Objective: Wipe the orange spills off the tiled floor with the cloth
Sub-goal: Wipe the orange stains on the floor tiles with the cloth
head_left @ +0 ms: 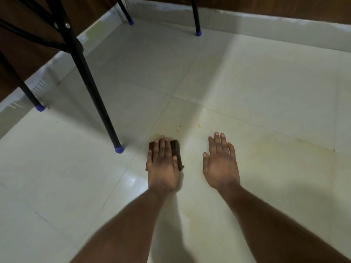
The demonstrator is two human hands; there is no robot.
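A dark brown folded cloth lies flat on the pale tiled floor. My left hand presses down on it with straight fingers, covering most of it. My right hand rests flat on the tile to the right, fingers spread, holding nothing. Small orange specks dot the tile just beyond both hands, more orange specks lie nearer the cloth. A faint orange smear stains the tile to the right of my right hand.
A black metal table leg with a blue foot stands just left of the cloth. Other blue-capped legs stand at the left and at the back. A white skirting edges the floor below brown walls.
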